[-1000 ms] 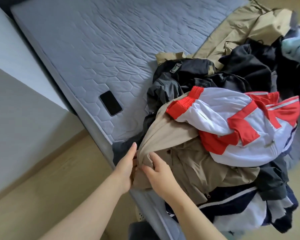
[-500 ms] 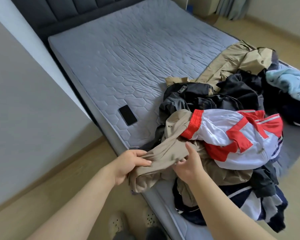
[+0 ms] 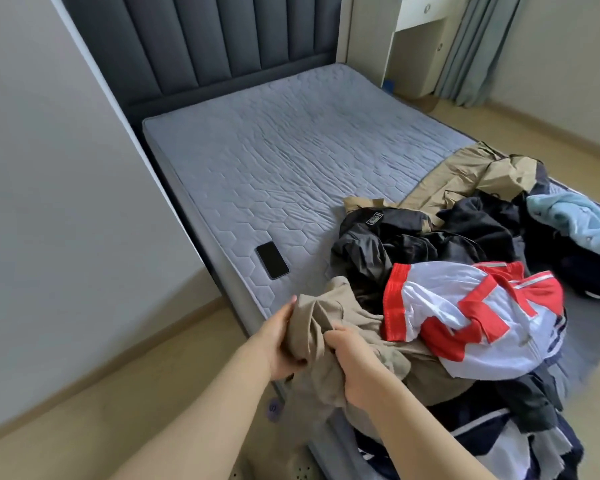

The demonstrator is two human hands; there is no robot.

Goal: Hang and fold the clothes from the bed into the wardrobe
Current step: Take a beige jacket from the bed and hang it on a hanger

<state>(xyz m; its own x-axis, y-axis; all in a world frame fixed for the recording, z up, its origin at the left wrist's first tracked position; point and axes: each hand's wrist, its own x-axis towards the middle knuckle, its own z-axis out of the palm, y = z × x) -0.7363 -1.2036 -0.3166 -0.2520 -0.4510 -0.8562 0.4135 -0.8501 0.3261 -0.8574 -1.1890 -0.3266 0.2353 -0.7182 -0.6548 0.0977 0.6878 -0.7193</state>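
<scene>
Here we see a grey bed (image 3: 274, 161) with a black phone (image 3: 272, 260) lying on it. Far past the phone stand a dark headboard (image 3: 205, 39) and a white desk (image 3: 418, 12). Right of the phone sits the pile of clothes (image 3: 430, 237). A moment ago the headboard barely showed; now we look higher. Our left hand (image 3: 278, 344) and right hand (image 3: 357, 365) have come closer together. Both are curled tight around the tan garment (image 3: 312, 323), just below the phone.

Arms stretched forward, left hand (image 3: 277, 342) and right hand (image 3: 359, 370) grip the beige garment (image 3: 311, 329) close together.
</scene>
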